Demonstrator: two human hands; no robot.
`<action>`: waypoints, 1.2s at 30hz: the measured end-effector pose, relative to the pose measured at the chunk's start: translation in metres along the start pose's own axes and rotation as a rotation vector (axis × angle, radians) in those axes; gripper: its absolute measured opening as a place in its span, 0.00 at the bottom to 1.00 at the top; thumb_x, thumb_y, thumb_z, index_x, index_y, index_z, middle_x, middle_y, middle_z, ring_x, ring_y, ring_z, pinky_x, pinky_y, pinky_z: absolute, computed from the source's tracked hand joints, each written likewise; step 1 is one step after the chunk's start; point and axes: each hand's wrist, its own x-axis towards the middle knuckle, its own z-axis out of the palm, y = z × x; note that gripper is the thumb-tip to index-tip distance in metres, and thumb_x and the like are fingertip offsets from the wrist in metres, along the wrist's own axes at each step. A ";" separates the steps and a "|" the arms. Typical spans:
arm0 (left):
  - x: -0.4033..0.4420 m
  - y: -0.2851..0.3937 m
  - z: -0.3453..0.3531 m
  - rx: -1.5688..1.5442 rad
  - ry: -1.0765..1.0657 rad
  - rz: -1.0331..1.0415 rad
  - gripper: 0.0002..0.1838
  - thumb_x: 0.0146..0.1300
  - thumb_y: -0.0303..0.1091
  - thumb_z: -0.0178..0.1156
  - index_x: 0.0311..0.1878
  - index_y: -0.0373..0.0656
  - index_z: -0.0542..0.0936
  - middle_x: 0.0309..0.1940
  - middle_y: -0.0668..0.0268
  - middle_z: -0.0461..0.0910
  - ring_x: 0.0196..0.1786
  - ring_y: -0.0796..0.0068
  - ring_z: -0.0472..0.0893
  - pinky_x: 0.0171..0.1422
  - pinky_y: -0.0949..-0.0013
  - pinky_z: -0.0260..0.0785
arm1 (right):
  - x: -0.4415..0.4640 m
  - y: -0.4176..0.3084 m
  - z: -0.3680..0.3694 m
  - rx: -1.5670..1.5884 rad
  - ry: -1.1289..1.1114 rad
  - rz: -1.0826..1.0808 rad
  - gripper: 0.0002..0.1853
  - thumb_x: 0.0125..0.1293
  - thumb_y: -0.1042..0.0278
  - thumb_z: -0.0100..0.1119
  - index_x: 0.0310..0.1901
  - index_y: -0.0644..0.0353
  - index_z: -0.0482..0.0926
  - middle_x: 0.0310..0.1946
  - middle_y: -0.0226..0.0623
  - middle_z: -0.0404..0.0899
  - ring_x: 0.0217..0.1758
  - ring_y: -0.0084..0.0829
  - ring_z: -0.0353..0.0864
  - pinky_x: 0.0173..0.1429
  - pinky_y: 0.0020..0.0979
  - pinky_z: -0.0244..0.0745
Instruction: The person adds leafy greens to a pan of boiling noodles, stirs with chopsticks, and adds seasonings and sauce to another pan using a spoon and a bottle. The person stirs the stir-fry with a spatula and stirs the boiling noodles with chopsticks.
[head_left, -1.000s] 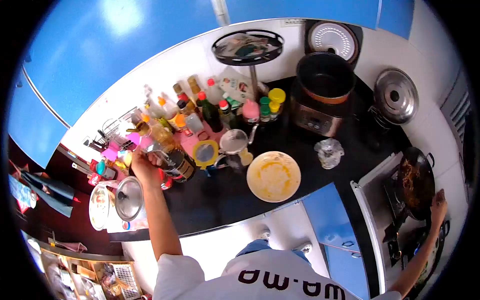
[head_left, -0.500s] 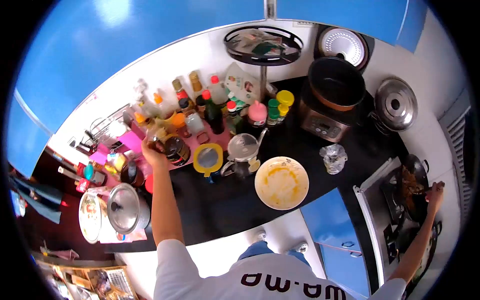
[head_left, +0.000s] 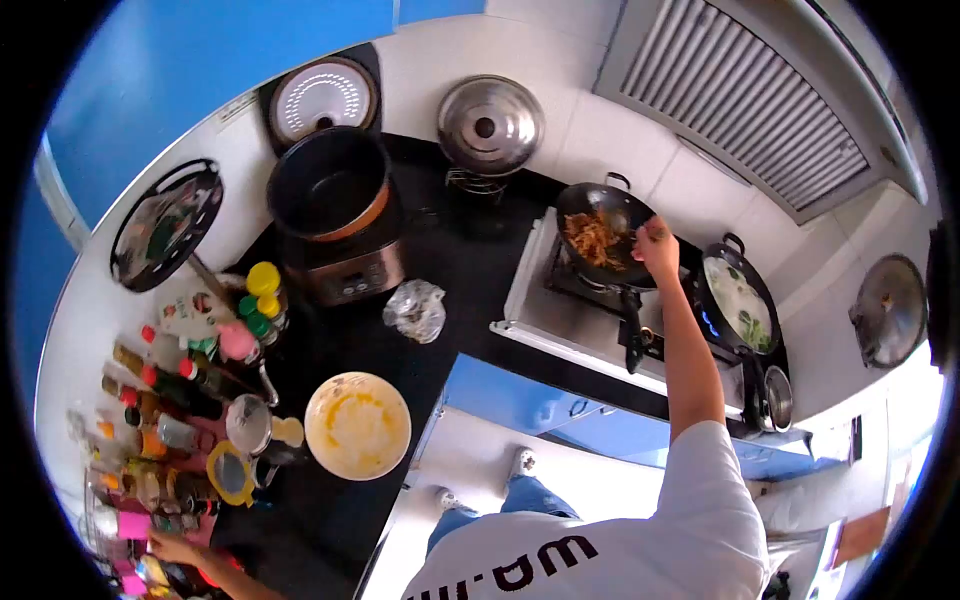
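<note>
My right hand (head_left: 655, 250) is closed above the right side of a black wok (head_left: 622, 205). What it grips is mostly hidden by the fingers. Brown shredded food (head_left: 592, 240) lies in the wok, which sits on the stove (head_left: 530, 285). At the lower left, my left hand (head_left: 178, 548) reaches in among crowded bottles, close to a pink container (head_left: 133, 525). Its fingers are small and unclear there. Nearby are a dark jar (head_left: 193, 490) and a yellow-rimmed strainer-like item (head_left: 232, 474).
A second pan (head_left: 738, 300) with pale liquid and greens stands over a blue flame. A stained plate (head_left: 358, 462), crumpled foil or plastic (head_left: 415, 310) and an open cooker (head_left: 345, 265) are on the black counter. A steel lid (head_left: 490, 135) leans at the back wall.
The view has swung right toward the stove, so the bottles now sit at the lower left. My right hand stays at the wok; my left hand remains among the bottles.
</note>
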 end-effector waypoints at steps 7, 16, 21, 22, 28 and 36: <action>-0.185 0.151 -0.001 -0.266 -0.230 0.553 0.12 0.62 0.31 0.54 0.45 0.33 0.73 0.45 0.62 0.71 0.49 0.70 0.70 0.58 0.69 0.62 | -0.062 -0.071 -0.037 -0.317 -0.326 -0.570 0.08 0.51 0.68 0.57 0.33 0.57 0.72 0.23 0.44 0.78 0.30 0.46 0.78 0.33 0.40 0.73; -0.466 0.264 0.011 -0.636 -1.102 -0.015 0.07 0.57 0.30 0.54 0.40 0.44 0.73 0.40 0.67 0.71 0.47 0.75 0.69 0.55 0.73 0.59 | 0.018 -0.002 -0.079 -0.391 -0.179 -0.495 0.08 0.51 0.67 0.58 0.34 0.55 0.73 0.24 0.40 0.79 0.30 0.45 0.78 0.33 0.40 0.73; -0.560 0.283 -0.006 -0.630 -1.455 -0.154 0.10 0.56 0.26 0.54 0.43 0.41 0.71 0.39 0.68 0.70 0.41 0.80 0.71 0.51 0.76 0.61 | 0.088 0.047 -0.093 -0.520 -0.034 -0.504 0.07 0.53 0.68 0.56 0.32 0.59 0.72 0.21 0.39 0.78 0.26 0.39 0.79 0.30 0.35 0.74; -0.572 0.289 -0.009 -0.625 -1.447 -0.153 0.10 0.56 0.26 0.54 0.43 0.41 0.71 0.39 0.68 0.70 0.41 0.80 0.71 0.51 0.76 0.61 | 0.103 0.055 -0.089 -0.226 -0.116 -0.188 0.06 0.54 0.68 0.55 0.31 0.61 0.72 0.19 0.39 0.77 0.25 0.35 0.80 0.30 0.33 0.74; -0.607 0.308 -0.023 -0.624 -1.555 -0.222 0.11 0.57 0.25 0.53 0.44 0.41 0.71 0.37 0.69 0.70 0.41 0.80 0.71 0.51 0.77 0.61 | 0.116 0.064 -0.066 0.577 -0.426 0.210 0.06 0.58 0.71 0.52 0.34 0.64 0.73 0.25 0.40 0.77 0.26 0.29 0.78 0.33 0.29 0.77; -0.603 0.304 -0.004 -0.525 -1.552 -0.152 0.11 0.57 0.24 0.54 0.44 0.42 0.71 0.38 0.70 0.70 0.41 0.81 0.71 0.50 0.78 0.62 | 0.054 -0.004 -0.135 0.136 -0.758 -0.624 0.08 0.51 0.78 0.54 0.35 0.66 0.75 0.29 0.39 0.78 0.31 0.33 0.79 0.37 0.30 0.73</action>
